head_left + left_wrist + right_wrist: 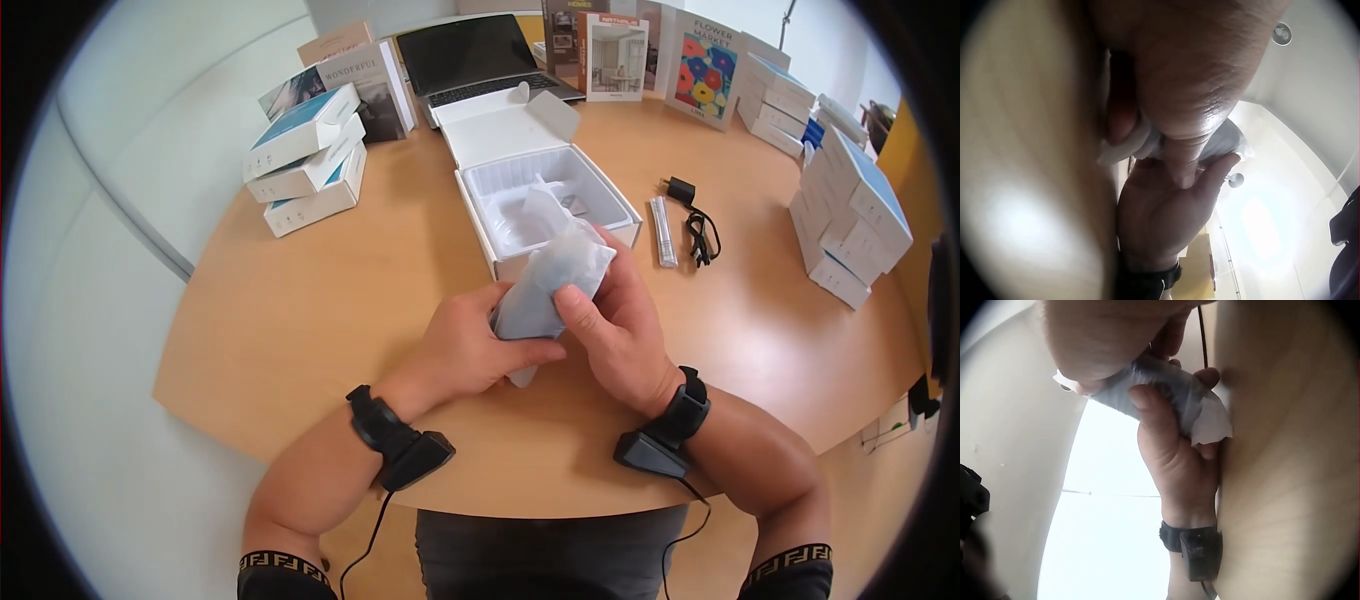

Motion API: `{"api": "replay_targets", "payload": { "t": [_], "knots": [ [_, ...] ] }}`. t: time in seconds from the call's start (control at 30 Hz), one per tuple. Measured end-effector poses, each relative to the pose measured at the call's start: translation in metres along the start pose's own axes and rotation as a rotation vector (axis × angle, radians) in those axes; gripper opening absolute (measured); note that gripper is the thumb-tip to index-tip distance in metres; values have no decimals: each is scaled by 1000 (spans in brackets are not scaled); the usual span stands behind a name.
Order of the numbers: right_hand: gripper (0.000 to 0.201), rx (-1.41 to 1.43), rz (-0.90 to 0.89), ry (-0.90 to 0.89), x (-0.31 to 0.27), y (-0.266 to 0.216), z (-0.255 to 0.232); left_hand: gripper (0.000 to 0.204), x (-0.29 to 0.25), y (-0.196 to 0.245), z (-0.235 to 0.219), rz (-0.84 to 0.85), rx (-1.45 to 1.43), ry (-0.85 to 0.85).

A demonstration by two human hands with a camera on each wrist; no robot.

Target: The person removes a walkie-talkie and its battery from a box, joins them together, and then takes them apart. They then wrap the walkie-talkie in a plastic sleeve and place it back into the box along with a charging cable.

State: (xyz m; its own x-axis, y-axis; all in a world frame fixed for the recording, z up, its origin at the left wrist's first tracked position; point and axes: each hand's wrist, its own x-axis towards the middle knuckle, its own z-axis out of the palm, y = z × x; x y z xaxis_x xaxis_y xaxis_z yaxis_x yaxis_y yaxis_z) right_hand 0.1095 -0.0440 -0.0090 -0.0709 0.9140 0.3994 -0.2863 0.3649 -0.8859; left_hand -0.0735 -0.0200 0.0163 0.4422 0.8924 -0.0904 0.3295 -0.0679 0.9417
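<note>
A wrapped item point(545, 290) in thin, whitish translucent film is held between both hands, above the table in front of the open box. The left hand point(475, 340) grips its lower end, thumb across the near side. On the item's right side the right hand point(625, 335) holds it, thumb on top and fingers behind. In the right wrist view the wrapped item point(1179, 400) looks bluish grey, with a loose flap of wrapping at one end. What lies inside the film is hidden.
An open white box point(485, 235) with a plastic tray stands beyond the hands. Right of it lie a white bundle point(663, 232) and a black adapter point(681, 190) with cable. Box stacks stand left point(315, 200) and right point(850, 215); a laptop point(470, 55) and books point(703, 75) behind.
</note>
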Motion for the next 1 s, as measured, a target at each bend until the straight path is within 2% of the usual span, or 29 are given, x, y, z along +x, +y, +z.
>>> {"api": "replay_targets", "payload": {
  "t": [0.03,0.1,0.13,0.2,0.33,0.4,0.43,0.47,0.5,0.53,0.6,0.63,0.73,0.93,1.0],
  "knots": [
    [48,8,-4,5,1,1,-1,53,1,-1,0,-2,10,-2],
    [48,-42,-163,79,4,3,-3,50,4,-6,-1,-15,-35,15],
    [48,-36,-164,85,5,4,-8,50,4,-6,0,-18,-27,11],
    [48,-209,-170,54,5,8,-21,56,3,-7,2,19,22,57],
    [47,-129,-161,31,8,8,-24,54,0,-7,5,123,105,98],
    [27,-211,-274,17,9,13,-28,53,-1,-9,6,191,189,180],
    [27,-207,-275,14,8,12,-32,53,1,-14,6,189,191,184],
    [21,-223,-304,-26,8,10,-36,52,5,-22,5,332,257,259],
    [25,-240,-333,-66,8,8,-37,52,7,-27,5,475,322,333],
    [25,-238,-333,-69,8,6,-35,52,6,-24,4,474,322,336],
    [37,-100,-186,1,5,3,-29,51,2,-18,4,378,326,353],
    [37,-99,-185,-3,5,3,-30,51,3,-20,4,377,326,356],
    [35,-150,-149,-32,5,2,-33,48,4,-24,2,437,414,418],
    [33,-184,-105,39,6,-5,-27,46,5,-22,-1,496,517,465],
    [24,-195,-80,3,6,-9,-27,46,5,-22,0,501,514,461]
  ]
}}
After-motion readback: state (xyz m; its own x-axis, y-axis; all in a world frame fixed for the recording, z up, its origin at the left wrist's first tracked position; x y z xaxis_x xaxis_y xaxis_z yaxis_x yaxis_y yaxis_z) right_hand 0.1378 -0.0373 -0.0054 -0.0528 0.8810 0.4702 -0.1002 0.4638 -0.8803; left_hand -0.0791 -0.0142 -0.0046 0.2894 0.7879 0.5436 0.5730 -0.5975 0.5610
